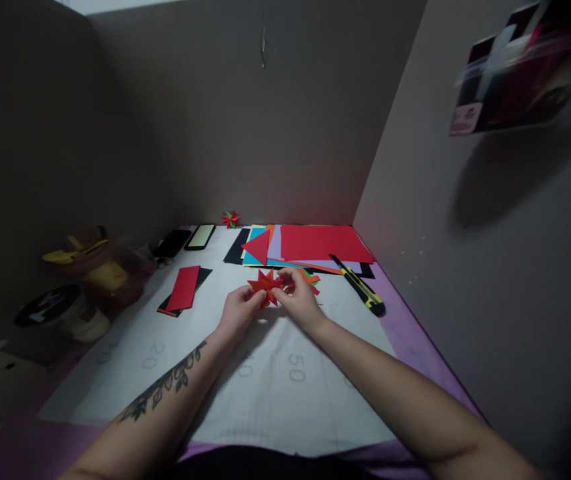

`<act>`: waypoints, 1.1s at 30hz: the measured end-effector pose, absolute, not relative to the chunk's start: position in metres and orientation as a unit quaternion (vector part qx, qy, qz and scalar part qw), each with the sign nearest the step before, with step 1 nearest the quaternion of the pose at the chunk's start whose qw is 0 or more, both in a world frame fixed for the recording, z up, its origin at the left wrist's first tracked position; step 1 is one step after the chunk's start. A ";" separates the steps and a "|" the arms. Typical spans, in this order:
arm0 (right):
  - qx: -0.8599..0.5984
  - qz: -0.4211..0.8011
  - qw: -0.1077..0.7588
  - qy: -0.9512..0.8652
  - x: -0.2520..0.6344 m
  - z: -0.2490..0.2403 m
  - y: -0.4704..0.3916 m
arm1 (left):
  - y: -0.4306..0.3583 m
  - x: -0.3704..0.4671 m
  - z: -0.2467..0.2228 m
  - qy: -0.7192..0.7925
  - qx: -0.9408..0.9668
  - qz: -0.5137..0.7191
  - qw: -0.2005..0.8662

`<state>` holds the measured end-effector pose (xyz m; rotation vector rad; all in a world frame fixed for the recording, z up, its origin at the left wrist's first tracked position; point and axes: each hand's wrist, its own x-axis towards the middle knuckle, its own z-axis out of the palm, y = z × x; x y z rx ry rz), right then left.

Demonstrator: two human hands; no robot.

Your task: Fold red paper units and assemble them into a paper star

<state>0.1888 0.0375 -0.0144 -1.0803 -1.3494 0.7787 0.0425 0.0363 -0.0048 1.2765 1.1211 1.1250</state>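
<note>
Between my two hands, just above the white numbered sheet (285,407), is a red and orange folded-paper star (266,283) with many points. My left hand (242,305) pinches its lower left side, thumb on top. From the right, my right hand (299,297) grips the star with thumb and fingers closed on its edge. Behind the right hand lies another paper piece (314,283) in green, orange and red, partly hidden by the fingers. A finished-looking red and green paper star (230,219) sits at the back by the wall.
Stacked coloured paper (325,244) with a red triangle (258,247) lies at the back. A yellow and black utility knife (360,287) is at right, red and black paper strips (183,289) at left. Near them are a phone (200,237) and blurred containers (85,267). Walls enclose the table.
</note>
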 end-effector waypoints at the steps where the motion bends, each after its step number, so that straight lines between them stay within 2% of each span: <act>1: -0.465 0.307 0.587 -0.588 0.189 -0.013 0.037 | 0.036 0.043 -0.005 0.470 0.535 0.465 0.525; 5: -0.453 0.242 0.573 -0.639 0.190 -0.009 0.033 | 0.033 0.042 0.000 0.482 0.579 0.434 0.495; 10: -0.450 0.260 0.563 -0.642 0.189 -0.008 0.031 | 0.031 0.039 0.002 0.458 0.650 0.428 0.429; 25: -0.423 0.259 0.580 -0.646 0.189 -0.010 0.033 | 0.033 0.035 -0.002 0.447 0.700 0.418 0.367; 33: -0.431 0.205 0.589 -0.652 0.188 -0.011 0.032 | 0.032 0.040 0.001 0.469 0.656 0.421 0.415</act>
